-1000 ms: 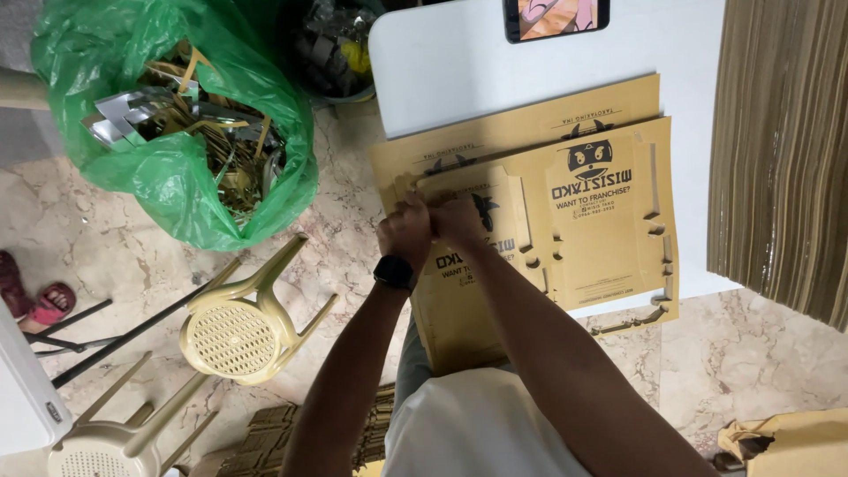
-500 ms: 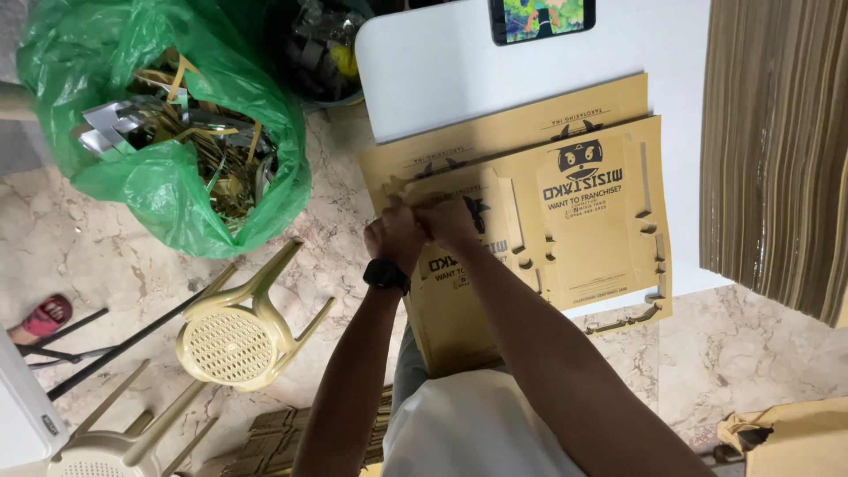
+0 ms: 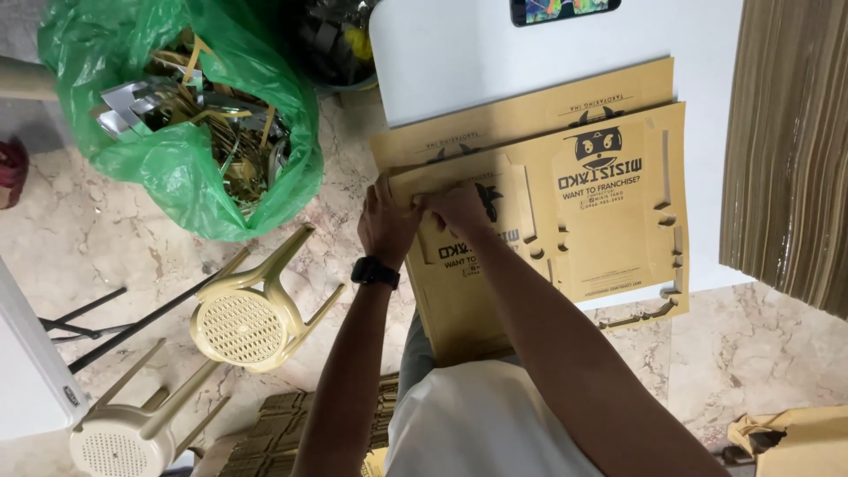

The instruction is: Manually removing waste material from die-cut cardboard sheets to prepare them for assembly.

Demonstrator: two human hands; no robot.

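Head view | left hand [image 3: 385,221], right hand [image 3: 456,208] | grips clamped on cardboard sheet [image 3: 530,230]

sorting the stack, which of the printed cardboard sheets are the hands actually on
The nearest cardboard sheet, at the table's near edge: left hand and right hand pinch its far edge. The other sheets lie flat beyond, untouched.

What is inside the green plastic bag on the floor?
The green plastic bag holds a heap of brown cardboard strips and some silvery offcuts. Whatever lies deeper is covered by that heap.
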